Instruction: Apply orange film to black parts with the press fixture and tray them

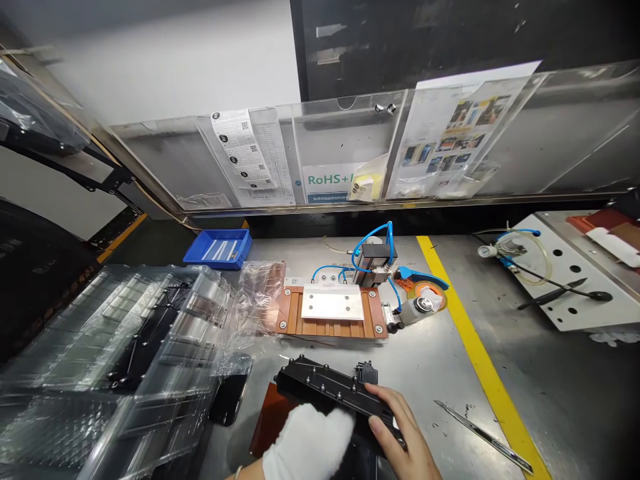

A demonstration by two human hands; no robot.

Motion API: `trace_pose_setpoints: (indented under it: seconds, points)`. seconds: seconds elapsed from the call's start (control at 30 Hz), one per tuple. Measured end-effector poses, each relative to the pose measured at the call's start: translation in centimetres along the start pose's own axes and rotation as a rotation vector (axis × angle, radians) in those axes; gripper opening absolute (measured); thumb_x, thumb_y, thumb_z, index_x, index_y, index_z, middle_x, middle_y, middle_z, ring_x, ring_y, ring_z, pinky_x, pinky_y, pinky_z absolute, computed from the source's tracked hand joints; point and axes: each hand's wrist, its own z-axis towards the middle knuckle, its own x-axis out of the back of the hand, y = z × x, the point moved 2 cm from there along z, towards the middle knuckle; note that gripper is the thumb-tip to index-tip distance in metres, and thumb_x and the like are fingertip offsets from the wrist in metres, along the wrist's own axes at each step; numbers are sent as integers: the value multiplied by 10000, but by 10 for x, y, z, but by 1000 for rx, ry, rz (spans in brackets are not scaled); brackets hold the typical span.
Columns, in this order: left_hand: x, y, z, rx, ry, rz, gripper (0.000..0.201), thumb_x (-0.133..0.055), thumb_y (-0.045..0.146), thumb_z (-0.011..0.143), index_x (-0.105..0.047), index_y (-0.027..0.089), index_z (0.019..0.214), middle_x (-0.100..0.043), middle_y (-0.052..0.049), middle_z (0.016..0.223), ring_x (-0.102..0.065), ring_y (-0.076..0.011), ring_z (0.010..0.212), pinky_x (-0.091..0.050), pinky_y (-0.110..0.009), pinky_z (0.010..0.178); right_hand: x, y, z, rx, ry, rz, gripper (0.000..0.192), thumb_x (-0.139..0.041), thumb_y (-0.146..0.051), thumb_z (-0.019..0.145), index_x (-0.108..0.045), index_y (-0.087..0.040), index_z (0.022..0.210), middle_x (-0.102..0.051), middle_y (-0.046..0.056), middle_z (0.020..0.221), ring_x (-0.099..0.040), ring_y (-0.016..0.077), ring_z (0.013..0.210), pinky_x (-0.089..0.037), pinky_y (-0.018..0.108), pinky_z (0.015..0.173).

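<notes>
A long black plastic part (320,383) with several small pegs or screw heads along its top is held tilted over the front of the bench. My right hand (403,433), bare, grips its right end between thumb and fingers. Against its near side, my left hand (310,440) is closed in a white glove; the fingertips are hidden. Behind and below it, another black piece (367,371) shows in part. A reddish-brown block (273,417) lies under the part's left end.
Clear plastic trays (165,387) with black parts stand at left, beside a phone (231,400). A brown fixture (333,310) with blue air hoses sits behind. At right are a craft knife (483,437), yellow tape (480,353) and a white box (570,273). A blue bin (219,249) stands at back left.
</notes>
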Motion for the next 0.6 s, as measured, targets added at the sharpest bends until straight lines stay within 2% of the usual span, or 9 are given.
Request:
trace_pose_setpoints:
  seconds: [0.07, 0.13, 0.27, 0.33, 0.43, 0.5, 0.6]
  points:
    - [-9, 9, 5, 19, 12, -53, 315, -492, 262, 873, -671, 264, 1133, -757, -117, 884, -725, -276, 745, -599, -356, 646, -6, -5, 1, 0, -25, -5, 455, -480, -585, 934, -615, -275, 1239, -574, 71, 1278, -512, 275, 1226, -440, 361, 1047]
    - [-11, 11, 6, 23, -26, -67, 295, -491, 269, 871, -693, 259, 1086, -758, -125, 889, -726, -285, 750, -600, -366, 640, -6, -8, 1, -15, -73, -10, 477, -472, -587, 933, -614, -258, 1246, -565, 87, 1290, -507, 273, 1233, -439, 359, 1048]
    - [12, -8, 0, 33, -134, 43, 358, -504, 294, 881, -609, 299, 1223, -742, -83, 1062, -727, -301, 858, -609, -408, 723, 5, -11, -1, -61, -93, -4, 487, -425, -592, 943, -608, -264, 1253, -560, 90, 1297, -516, 267, 1232, -482, 340, 1002]
    - [26, -24, -6, 87, -168, 95, 357, -566, 328, 852, -619, 257, 1198, -746, -94, 1015, -726, -329, 828, -609, -453, 729, 12, -10, -2, -66, -74, -20, 478, -431, -595, 939, -616, -272, 1239, -569, 85, 1288, -517, 269, 1232, -485, 343, 1002]
    - [39, -41, -13, 155, -191, 187, 273, -521, 143, 841, -676, 179, 1063, -742, -115, 848, -716, -358, 743, -595, -517, 683, 16, -8, -2, -73, -64, -45, 489, -453, -618, 923, -631, -272, 1218, -584, 80, 1281, -520, 280, 1229, -483, 353, 1007]
    - [40, -45, -16, 154, -183, 273, 369, -395, -13, 816, -701, 158, 932, -727, -117, 797, -709, -351, 765, -583, -519, 687, 14, -5, -2, -109, -56, -33, 511, -442, -645, 920, -636, -275, 1214, -590, 71, 1285, -517, 288, 1234, -471, 366, 1021]
    - [32, -46, -17, 142, -110, 307, 345, -403, -10, 835, -705, 154, 850, -722, -115, 862, -694, -310, 853, -583, -461, 758, 4, -3, -4, -154, -36, 56, 553, -442, -703, 904, -647, -278, 1192, -604, 56, 1273, -517, 290, 1232, -443, 370, 1050]
